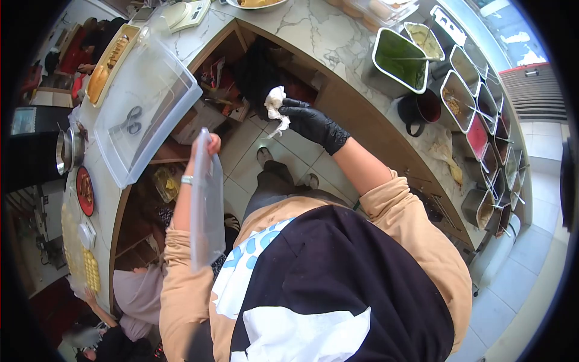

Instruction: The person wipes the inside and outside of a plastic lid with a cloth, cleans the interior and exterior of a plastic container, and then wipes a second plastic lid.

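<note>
My bare left hand (pixel 212 143) is closed on the upper end of a translucent plastic lid (pixel 208 211), held on edge beside my forearm. In a black glove, my right hand (pixel 310 122) pinches a crumpled white paper towel (pixel 275 101) out over the floor. To the left, a clear plastic bin (pixel 154 130) stands on the marble counter at its edge. A pair of scissors (pixel 134 119) shows in or through the bin. The lid's lower part overlaps my left sleeve in this view.
Metal tubs of toppings, one with green sauce (pixel 401 60), line the right counter beside a black mug (pixel 418 111). Farther left are a long tray of filled bread (pixel 111 63), a kitchen scale (pixel 186 15) and a red plate (pixel 85 190). Another person (pixel 139 295) is at lower left.
</note>
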Tool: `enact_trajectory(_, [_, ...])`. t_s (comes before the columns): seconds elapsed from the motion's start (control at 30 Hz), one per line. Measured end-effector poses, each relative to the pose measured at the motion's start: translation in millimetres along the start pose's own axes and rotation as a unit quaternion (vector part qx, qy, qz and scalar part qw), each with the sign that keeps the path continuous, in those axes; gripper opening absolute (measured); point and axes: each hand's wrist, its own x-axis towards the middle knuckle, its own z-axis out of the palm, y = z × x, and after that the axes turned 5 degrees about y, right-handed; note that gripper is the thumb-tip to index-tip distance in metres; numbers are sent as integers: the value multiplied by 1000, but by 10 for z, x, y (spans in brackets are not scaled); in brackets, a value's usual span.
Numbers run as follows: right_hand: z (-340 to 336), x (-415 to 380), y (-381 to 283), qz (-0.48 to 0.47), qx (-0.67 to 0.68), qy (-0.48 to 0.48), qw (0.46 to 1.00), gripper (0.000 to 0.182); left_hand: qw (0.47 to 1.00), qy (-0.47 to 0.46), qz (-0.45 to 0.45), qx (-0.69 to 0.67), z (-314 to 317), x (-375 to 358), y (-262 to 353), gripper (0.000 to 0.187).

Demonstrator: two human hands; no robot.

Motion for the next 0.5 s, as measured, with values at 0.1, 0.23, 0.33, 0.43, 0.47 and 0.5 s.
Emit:
enact_trajectory(0.1, [-595,399,98,23,-101,82,991,34,991,-51,-72,-103,-367,17,-672,53])
enact_trajectory(0.23, [-1567,926,351,85,-170,195,962,33,989,-11,-108,-100,-687,-107,-1066,63])
enact_trajectory(0.33, [-1838,1510,369,43,-192,339,920,32,979,76,-170,-85,-950,-258,-1353,64])
enact_trajectory(0.43, [-2023,2164,383,-18,-211,429,878,31,950,47,-277,-135,-1174,-387,-1519,61])
enact_trajectory(0.47, [-2075,2360,417,-34,-220,451,864,31,944,56,-297,-132,-1198,-435,-1541,55])
enact_trajectory(0.5, [-2109,2556,461,-50,-229,474,849,31,925,96,-330,-160,-1202,-505,-1601,48])
